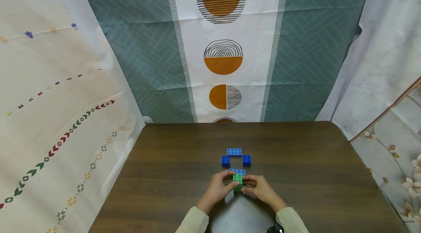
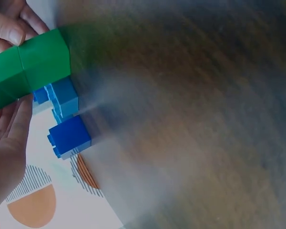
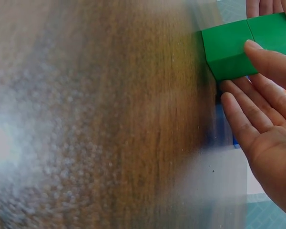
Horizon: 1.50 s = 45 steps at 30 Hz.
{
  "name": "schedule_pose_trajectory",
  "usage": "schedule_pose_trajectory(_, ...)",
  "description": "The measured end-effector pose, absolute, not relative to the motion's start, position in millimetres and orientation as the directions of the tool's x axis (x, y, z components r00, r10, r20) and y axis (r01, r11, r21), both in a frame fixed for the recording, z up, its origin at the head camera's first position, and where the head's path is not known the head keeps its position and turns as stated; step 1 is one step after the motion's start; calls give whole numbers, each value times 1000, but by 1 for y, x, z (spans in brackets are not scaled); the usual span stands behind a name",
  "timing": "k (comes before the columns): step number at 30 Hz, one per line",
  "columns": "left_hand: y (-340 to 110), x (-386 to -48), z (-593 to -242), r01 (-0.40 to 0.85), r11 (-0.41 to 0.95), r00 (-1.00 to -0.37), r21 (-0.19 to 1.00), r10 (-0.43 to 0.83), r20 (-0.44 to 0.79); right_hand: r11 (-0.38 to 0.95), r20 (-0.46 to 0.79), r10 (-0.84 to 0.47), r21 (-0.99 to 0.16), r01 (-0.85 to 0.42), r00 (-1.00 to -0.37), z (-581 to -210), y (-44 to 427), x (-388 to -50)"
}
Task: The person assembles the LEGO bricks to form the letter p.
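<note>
Two stacked green toy bricks point(image 1: 237, 181) stand upright between my hands, studs on top and a seam between them in both wrist views. My left hand point(image 1: 217, 188) pinches the stack from the left. From the right, my right hand point(image 1: 260, 190) holds it, the thumb point(image 3: 261, 53) lying against the lower green brick. Whether the stack touches the table I cannot tell. Just beyond it lies a light blue brick point(image 1: 239, 171), partly hidden by the fingers. Farther off are two dark blue bricks point(image 1: 226, 161), left and right, and another light blue brick point(image 1: 234, 151).
The blue bricks form a loose ring on the brown wooden table point(image 1: 171, 174). A patterned cloth point(image 1: 227, 57) hangs behind the table's back edge, with pale cloths point(image 1: 65, 97) at both sides. A black band sits at the right wrist.
</note>
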State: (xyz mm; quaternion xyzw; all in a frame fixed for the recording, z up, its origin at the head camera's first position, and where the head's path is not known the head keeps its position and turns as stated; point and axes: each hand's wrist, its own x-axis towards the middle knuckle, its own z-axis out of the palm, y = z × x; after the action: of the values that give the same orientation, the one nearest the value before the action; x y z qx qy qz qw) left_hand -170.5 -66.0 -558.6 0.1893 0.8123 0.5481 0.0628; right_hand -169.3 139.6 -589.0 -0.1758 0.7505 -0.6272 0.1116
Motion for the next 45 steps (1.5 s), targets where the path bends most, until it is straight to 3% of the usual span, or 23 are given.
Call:
schedule_pose_trajectory(14, -70, -167, -573, 201, 162, -918, 966, 374, 129, 187, 39, -429, -974, -131, -902, -589, 137, -169)
schedule_pose_trajectory(21, -67, -167, -572, 205, 206, -923, 957, 367, 119, 226, 44, -402, -963, -146, -915, -578, 144, -170)
schedule_pose_trajectory(34, -64, -169, -576, 208, 214, -931, 954, 344, 125, 317, 126, -147, -934, -167, -981, -585, 147, -185)
schedule_pose_trajectory(45, -65, -169, -578, 181, 217, -934, 959, 344, 98, 312, 92, -207, -938, -154, -974, -597, 140, -195)
